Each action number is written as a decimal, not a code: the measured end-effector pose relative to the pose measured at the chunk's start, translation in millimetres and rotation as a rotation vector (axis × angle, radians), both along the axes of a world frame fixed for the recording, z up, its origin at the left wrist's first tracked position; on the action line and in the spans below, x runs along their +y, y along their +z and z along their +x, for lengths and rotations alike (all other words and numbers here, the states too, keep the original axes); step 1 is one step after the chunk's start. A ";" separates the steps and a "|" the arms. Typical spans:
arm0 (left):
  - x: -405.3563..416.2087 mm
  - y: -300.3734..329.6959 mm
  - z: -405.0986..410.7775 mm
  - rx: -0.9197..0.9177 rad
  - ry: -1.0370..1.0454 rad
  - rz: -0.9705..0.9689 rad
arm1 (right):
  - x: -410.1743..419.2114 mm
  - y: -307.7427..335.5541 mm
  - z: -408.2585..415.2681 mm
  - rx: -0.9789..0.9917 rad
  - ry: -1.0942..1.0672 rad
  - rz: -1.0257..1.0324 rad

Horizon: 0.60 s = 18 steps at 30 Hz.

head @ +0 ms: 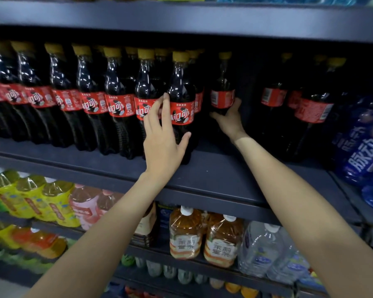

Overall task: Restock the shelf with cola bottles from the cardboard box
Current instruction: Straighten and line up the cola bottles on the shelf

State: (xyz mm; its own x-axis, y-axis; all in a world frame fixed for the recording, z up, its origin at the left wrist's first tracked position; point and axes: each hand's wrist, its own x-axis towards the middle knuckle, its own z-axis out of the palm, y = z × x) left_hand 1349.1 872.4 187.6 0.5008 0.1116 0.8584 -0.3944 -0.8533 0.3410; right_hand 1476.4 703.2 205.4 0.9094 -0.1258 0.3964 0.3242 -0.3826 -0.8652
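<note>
Gripping a rear cola bottle [222,91], the right hand [229,119] fills the gap (left hand [163,136] spread on the front bottle [181,108]).

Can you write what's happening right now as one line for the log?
left hand: touches front cola bottle | right hand: grips set-back cola bottle | shelf: gap beside it
</note>
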 end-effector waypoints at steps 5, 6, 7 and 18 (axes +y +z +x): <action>1.1 0.7 1.2 0.005 -0.022 0.007 | -17.4 0.1 -4.7 -0.045 0.028 0.003; 0.6 0.3 1.4 0.009 -0.019 0.001 | -18.9 0.2 -4.0 -0.049 0.012 0.003; 0.4 -0.4 1.4 0.007 -0.010 -0.010 | -18.5 1.4 -3.6 -0.047 -0.029 -0.010; -82.5 -2.8 4.5 0.386 -0.415 -0.175 | -25.9 8.9 -35.8 -0.028 -0.292 -0.187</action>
State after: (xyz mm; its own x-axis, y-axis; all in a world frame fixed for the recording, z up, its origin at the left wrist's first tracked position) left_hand 1353.6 789.9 184.8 0.8051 -0.0373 0.5920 -0.5029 -0.5721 0.6479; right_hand 1440.5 677.3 214.2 0.8344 -0.3017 0.4612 0.2004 -0.6135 -0.7639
